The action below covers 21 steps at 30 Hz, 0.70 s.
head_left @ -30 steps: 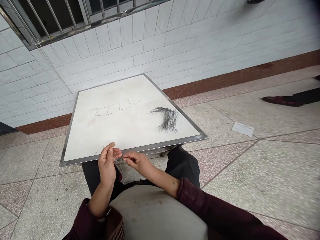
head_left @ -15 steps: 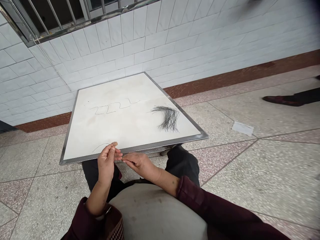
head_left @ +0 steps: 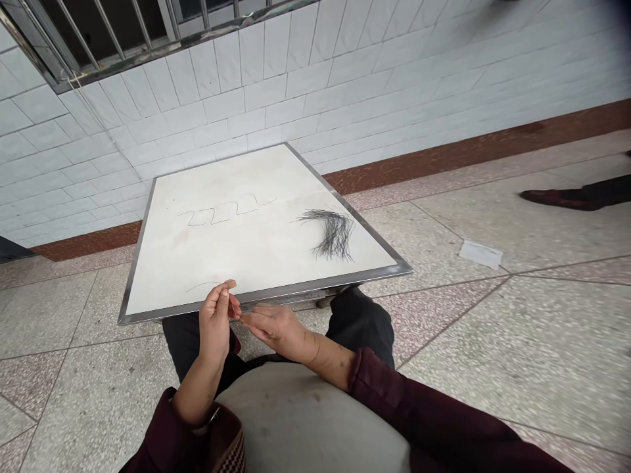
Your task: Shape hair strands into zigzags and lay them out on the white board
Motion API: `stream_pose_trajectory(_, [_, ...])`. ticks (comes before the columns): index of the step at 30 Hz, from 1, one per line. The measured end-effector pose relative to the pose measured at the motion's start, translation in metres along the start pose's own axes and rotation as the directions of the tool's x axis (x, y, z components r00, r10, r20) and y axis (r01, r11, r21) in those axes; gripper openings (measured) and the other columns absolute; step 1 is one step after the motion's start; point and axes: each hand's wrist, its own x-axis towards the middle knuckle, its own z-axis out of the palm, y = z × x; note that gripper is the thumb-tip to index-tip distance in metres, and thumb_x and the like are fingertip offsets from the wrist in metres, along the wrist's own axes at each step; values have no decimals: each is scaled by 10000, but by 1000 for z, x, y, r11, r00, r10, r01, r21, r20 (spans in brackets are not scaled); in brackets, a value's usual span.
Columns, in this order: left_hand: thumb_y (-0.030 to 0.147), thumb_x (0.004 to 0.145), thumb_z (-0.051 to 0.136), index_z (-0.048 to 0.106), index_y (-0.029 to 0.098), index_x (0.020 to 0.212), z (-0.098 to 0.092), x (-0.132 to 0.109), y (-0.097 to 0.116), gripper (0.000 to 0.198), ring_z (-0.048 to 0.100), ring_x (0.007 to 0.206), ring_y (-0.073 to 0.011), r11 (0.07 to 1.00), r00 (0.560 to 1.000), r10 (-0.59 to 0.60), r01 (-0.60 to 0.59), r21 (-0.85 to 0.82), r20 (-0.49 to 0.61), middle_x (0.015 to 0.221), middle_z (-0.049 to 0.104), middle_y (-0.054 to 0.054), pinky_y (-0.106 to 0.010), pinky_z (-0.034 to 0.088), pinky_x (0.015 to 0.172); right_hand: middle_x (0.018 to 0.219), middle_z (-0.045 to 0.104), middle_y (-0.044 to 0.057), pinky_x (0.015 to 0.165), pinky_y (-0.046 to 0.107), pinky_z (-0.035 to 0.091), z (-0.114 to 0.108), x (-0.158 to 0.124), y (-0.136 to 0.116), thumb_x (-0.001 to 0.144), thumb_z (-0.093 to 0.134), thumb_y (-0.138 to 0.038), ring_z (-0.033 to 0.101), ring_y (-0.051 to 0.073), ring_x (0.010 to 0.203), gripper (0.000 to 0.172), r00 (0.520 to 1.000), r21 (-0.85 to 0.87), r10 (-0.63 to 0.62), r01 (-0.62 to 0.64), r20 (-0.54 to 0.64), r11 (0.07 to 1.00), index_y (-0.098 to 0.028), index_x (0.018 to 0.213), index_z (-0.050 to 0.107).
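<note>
My left hand [head_left: 215,318] is closed in a pinch on a thin dark wire [head_left: 203,286], whose free end curves out leftward over the near edge of the table. A tan wrapping or cap [head_left: 230,284] shows at one of its fingertips. Close beside it, my right hand [head_left: 279,330] has thumb and fingers pressed together, apparently on the wire's other end, which is mostly hidden. Several wires bent in zigzags [head_left: 217,213] lie across the middle of the white tabletop [head_left: 261,253]. To the right rests a loose bundle of dark wires [head_left: 335,235].
The table's metal rim [head_left: 315,287] runs just above my knees. Behind it stands a white tiled wall [head_left: 276,98] with a barred window [head_left: 123,33]. A white paper [head_left: 480,253] lies on the floor, and another person's shoe [head_left: 557,199] shows at right.
My left hand has shifted slightly right and turned a little, drawing the wire's free end along. My right hand stays nearly in place, tilted slightly.
</note>
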Motion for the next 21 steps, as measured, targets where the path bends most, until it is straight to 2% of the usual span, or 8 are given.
stream_pose_trajectory(2, [460,864,580,664,158,1046,1,-1,-1,362,467,554,-84,999,1000,17,-17,47,2,661,536,18,-208,380,536,717,623,39,609,265,440,-6,2,-1,965,387,-164,551,164,677,281,993,-29,-97,99,67,995,-178,1080,643])
stream_pose_trajectory(5, [464,878,557,674,167,1053,-2,-3,-1,364,449,566,-91,990,999,2,-8,142,45,661,514,19,-212,374,548,770,625,61,646,297,434,-18,8,-1,971,357,-137,520,183,709,304,957,-38,-226,237,184,971,-145,1108,628])
stream_pose_trajectory(8, [469,882,548,682,192,1079,-5,-3,-2,366,437,567,-95,973,995,-34,12,229,94,678,501,20,-216,371,545,816,631,62,660,302,421,-27,16,0,976,363,-131,511,186,747,289,920,-67,-295,322,259,944,-175,1038,642])
stream_pose_trajectory(11, [468,887,540,687,208,1101,-5,-3,-4,368,436,583,-98,961,995,-32,5,275,93,697,497,15,-217,372,549,835,626,49,658,290,415,-30,21,2,978,378,-122,511,176,777,266,896,-133,-338,386,287,913,-187,984,636])
stream_pose_trajectory(15, [476,884,539,684,209,1127,-6,-2,-8,389,460,615,-113,959,998,-1,-15,282,57,728,528,-4,-221,392,552,778,598,32,628,276,394,-29,22,8,989,367,-126,495,158,733,269,912,-208,-303,364,275,908,-175,932,625])
stream_pose_trajectory(18, [476,865,567,677,207,1154,-7,-1,-9,410,462,585,-117,955,997,0,-23,297,75,718,546,-9,-231,409,538,750,582,26,623,269,388,-31,20,10,998,367,-145,495,151,722,271,936,-217,-263,314,236,924,-177,933,628])
stream_pose_trajectory(21, [462,869,566,677,213,1167,-8,-1,-9,404,464,573,-121,942,995,13,-46,332,102,688,546,-4,-238,427,547,740,583,22,615,264,381,-33,20,12,994,394,-148,501,151,723,245,935,-229,-276,325,221,918,-179,945,632])
